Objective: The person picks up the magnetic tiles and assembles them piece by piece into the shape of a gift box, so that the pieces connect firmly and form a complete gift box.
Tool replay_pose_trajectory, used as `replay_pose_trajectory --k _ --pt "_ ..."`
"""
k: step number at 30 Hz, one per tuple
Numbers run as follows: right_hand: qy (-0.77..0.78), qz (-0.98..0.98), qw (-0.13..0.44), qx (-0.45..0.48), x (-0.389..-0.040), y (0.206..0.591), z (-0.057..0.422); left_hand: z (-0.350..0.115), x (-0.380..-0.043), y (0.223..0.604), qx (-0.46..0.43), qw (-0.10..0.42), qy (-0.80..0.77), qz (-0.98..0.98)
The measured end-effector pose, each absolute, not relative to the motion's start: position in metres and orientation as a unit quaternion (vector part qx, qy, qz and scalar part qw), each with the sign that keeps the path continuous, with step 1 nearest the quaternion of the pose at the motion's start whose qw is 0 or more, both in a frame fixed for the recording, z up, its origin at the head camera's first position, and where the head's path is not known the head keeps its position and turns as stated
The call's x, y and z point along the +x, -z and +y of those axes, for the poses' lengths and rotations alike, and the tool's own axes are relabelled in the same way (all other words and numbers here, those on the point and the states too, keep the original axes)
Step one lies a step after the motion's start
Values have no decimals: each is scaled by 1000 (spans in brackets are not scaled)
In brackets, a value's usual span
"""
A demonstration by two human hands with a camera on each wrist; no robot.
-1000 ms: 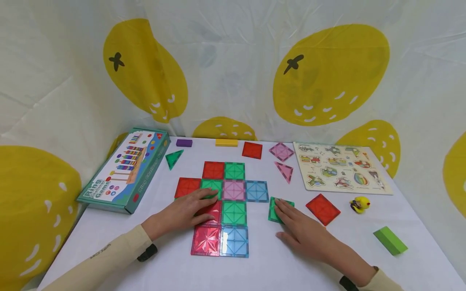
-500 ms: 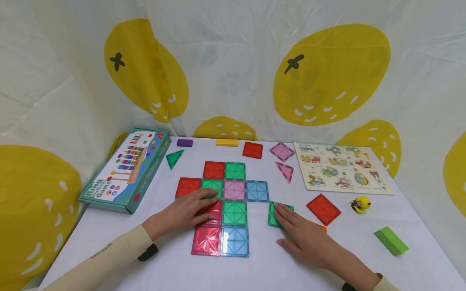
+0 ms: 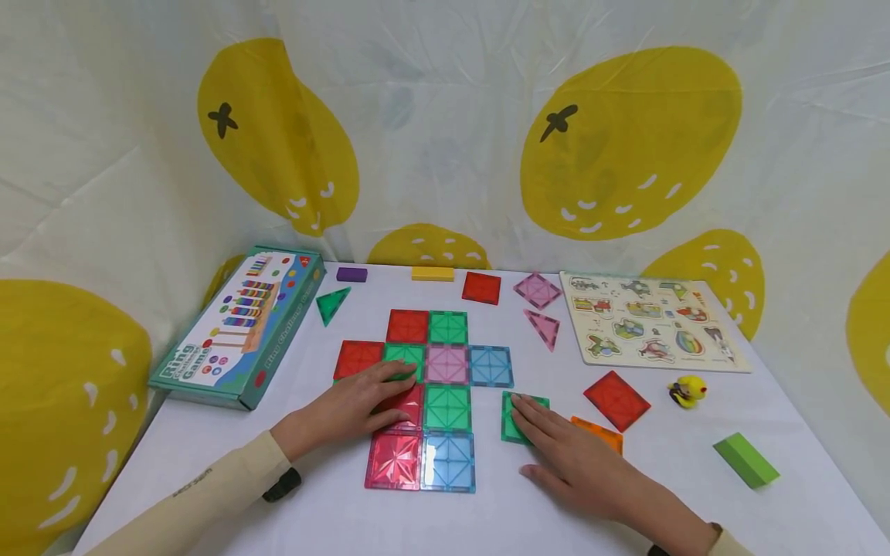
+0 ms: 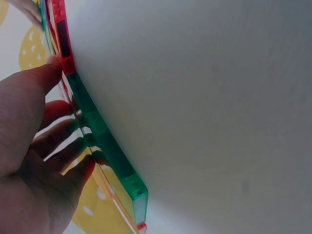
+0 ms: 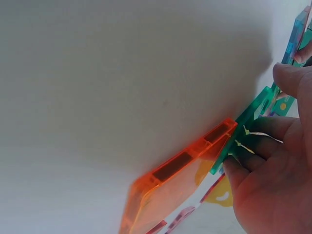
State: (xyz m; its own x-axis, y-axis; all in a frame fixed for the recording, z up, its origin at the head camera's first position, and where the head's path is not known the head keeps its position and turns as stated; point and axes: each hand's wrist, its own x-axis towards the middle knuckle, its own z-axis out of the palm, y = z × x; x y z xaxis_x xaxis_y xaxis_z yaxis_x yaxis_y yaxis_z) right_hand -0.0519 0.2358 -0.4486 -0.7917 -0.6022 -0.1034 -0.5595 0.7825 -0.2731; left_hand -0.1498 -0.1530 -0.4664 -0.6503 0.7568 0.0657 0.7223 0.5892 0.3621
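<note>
Square magnetic tiles lie flat in a joined cross-like block in mid table in the head view. My left hand (image 3: 351, 401) rests on its left side, fingers over a green tile (image 3: 405, 352) and a crimson tile (image 3: 413, 401). My right hand (image 3: 580, 459) presses extended fingers on a separate green tile (image 3: 510, 429), right of the block with a gap between. An orange tile (image 3: 603, 434) is partly hidden behind this hand; in the right wrist view its edge (image 5: 173, 165) overlaps the green tile (image 5: 248, 112). A light blue tile (image 3: 490, 365) forms the block's right arm.
Loose red tiles (image 3: 616, 400) and pink tiles (image 3: 538, 291) lie to the right and back. A wooden picture puzzle (image 3: 591, 354), a yellow duck toy (image 3: 688, 391) and a green block (image 3: 747, 459) are at right. A game box (image 3: 239, 324) stands at left.
My right hand has slid the separate green tile left and toward me, away from the light blue tile's corner. More of the orange tile shows now. My left hand has stayed put.
</note>
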Motion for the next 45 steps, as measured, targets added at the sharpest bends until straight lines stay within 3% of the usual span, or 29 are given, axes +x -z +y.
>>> replay_pose_trajectory --k 16,45 --pt "111 925 89 -353 -68 452 210 -154 -150 466 416 46 -180 890" --pt "114 918 83 -371 -79 457 208 -153 -152 466 409 56 -188 891"
